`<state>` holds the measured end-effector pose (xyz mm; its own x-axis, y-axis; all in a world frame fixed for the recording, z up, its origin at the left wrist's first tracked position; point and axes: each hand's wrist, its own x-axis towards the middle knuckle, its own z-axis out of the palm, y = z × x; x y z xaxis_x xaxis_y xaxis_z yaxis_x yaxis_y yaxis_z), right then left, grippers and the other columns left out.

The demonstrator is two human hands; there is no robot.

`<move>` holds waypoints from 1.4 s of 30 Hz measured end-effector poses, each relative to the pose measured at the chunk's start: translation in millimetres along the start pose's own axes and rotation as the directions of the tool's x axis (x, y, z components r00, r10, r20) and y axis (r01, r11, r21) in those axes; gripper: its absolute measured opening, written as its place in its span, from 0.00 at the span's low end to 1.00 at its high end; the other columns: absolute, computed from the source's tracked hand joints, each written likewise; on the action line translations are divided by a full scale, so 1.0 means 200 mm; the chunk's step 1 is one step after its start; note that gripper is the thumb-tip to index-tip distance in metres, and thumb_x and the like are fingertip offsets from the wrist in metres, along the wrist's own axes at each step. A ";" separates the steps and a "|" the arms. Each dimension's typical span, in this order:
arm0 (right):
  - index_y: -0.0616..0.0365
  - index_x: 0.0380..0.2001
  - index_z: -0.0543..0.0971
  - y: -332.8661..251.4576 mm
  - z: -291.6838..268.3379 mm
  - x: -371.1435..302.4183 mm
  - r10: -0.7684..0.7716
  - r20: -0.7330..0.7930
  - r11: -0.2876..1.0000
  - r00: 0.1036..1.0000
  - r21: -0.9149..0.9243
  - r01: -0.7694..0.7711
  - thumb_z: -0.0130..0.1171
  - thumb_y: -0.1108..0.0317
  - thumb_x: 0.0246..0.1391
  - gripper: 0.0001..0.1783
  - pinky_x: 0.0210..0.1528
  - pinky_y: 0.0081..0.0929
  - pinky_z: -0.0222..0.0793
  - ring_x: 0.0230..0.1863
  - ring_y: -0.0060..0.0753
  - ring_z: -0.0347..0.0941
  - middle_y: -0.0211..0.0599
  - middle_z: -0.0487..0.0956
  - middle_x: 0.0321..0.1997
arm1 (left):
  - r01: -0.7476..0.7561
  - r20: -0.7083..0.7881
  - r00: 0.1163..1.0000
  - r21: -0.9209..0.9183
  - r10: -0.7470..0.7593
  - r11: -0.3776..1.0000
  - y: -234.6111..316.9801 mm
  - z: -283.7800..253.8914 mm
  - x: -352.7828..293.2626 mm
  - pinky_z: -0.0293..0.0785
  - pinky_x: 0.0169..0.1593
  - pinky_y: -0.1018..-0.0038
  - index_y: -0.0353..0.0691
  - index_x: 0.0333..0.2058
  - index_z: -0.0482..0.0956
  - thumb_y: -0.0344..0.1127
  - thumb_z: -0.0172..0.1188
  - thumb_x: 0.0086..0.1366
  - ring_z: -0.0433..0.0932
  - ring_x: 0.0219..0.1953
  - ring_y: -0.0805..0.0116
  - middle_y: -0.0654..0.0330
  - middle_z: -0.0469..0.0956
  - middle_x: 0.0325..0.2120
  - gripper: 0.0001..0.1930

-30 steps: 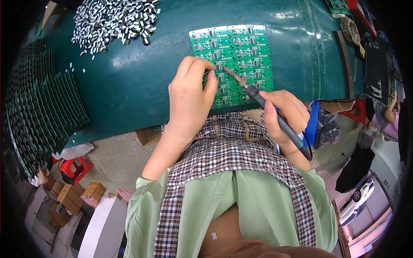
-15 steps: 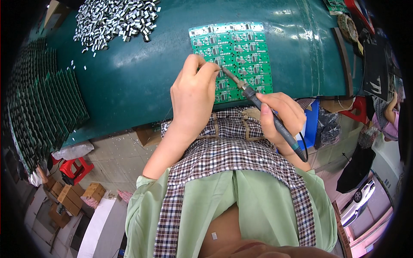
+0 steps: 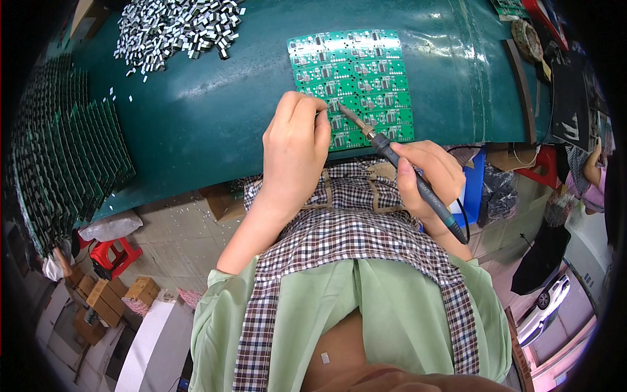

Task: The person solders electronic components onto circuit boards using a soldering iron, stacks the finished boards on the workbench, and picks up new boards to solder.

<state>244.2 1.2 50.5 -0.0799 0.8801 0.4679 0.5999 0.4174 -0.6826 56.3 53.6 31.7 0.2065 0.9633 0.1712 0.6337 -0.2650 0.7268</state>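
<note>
From afar, I have the right hand (image 3: 431,175) pinching the soldering iron (image 3: 386,151) over the circuit boards (image 3: 383,83) on the table (image 3: 202,134). The left hand's (image 3: 294,145) fingertips nearly meet; any pinch, I can't tell. Best keep them off hot metal.

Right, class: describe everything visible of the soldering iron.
The soldering iron is pen-shaped, with a narrow metal shaft and a dark grey, plastic-looking handle with a teal band near its rear; a black cord shows there. The right hand grips it aslant, tip pointing forward and left over the green circuit board sheet. Whether the tip touches the board is unclear.
</note>
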 end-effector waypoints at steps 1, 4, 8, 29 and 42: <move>0.66 0.28 0.81 0.00 0.00 0.00 0.002 0.007 1.000 1.000 0.006 -0.002 0.60 0.76 0.40 0.08 0.23 0.26 0.71 0.21 0.36 0.76 0.41 0.79 0.22 | 0.000 0.000 1.000 0.000 0.000 1.000 0.00 0.00 0.00 0.73 0.32 0.64 0.33 0.30 0.73 0.21 0.58 0.54 0.76 0.29 0.54 0.54 0.72 0.30 0.05; 0.66 0.28 0.80 -0.01 0.00 -0.01 0.005 0.019 1.000 1.000 0.014 -0.006 0.60 0.77 0.39 0.08 0.23 0.26 0.72 0.21 0.36 0.76 0.41 0.78 0.22 | -0.023 -0.031 0.999 -0.006 0.023 1.000 -0.01 0.02 -0.01 0.65 0.25 0.73 0.34 0.31 0.76 0.21 0.60 0.54 0.69 0.20 0.68 0.58 0.73 0.27 0.05; 0.67 0.28 0.80 -0.01 0.01 -0.03 -0.006 0.005 1.000 1.000 0.022 0.006 0.59 0.77 0.39 0.09 0.23 0.26 0.72 0.21 0.36 0.76 0.41 0.78 0.22 | -0.116 -0.047 0.992 0.072 0.119 0.991 -0.02 0.03 -0.02 0.69 0.27 0.69 0.34 0.30 0.76 0.22 0.61 0.54 0.73 0.23 0.61 0.56 0.73 0.27 0.05; 0.66 0.28 0.80 -0.03 -0.04 -0.08 -0.028 0.037 1.000 0.999 -0.002 0.028 0.60 0.77 0.38 0.09 0.22 0.26 0.71 0.20 0.36 0.75 0.40 0.78 0.22 | -0.015 0.004 1.000 -0.001 0.015 1.000 0.02 0.00 -0.10 0.73 0.32 0.65 0.35 0.31 0.73 0.22 0.59 0.54 0.76 0.29 0.55 0.55 0.73 0.29 0.06; 0.66 0.28 0.80 -0.04 -0.02 -0.13 -0.053 0.008 0.999 0.999 -0.009 0.053 0.60 0.76 0.39 0.09 0.22 0.26 0.71 0.20 0.36 0.76 0.41 0.78 0.22 | 0.013 0.017 1.000 -0.075 -0.012 0.997 0.01 0.04 -0.11 0.63 0.24 0.75 0.35 0.31 0.74 0.22 0.60 0.55 0.68 0.20 0.70 0.58 0.71 0.26 0.05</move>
<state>245.6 -26.0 46.2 -0.1180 0.8589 0.4984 0.6020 0.4610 -0.6519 59.1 31.3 24.3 0.2115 0.9655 0.1517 0.5785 -0.2488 0.7768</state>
